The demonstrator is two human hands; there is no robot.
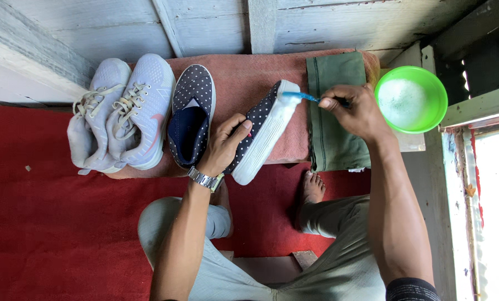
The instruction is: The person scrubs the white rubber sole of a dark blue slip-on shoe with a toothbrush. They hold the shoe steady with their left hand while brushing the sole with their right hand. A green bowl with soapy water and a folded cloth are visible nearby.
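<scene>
Brushing a spotted shoe
Left hand [227,142] grips the tilted shoe [260,131]; right hand [355,108], closed on a blue toothbrush [299,97], touches bristles to its toe

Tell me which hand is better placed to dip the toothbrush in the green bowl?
Right. The right hand holds the blue toothbrush and is beside the green bowl; the left hand steadies the dotted shoe.
</scene>
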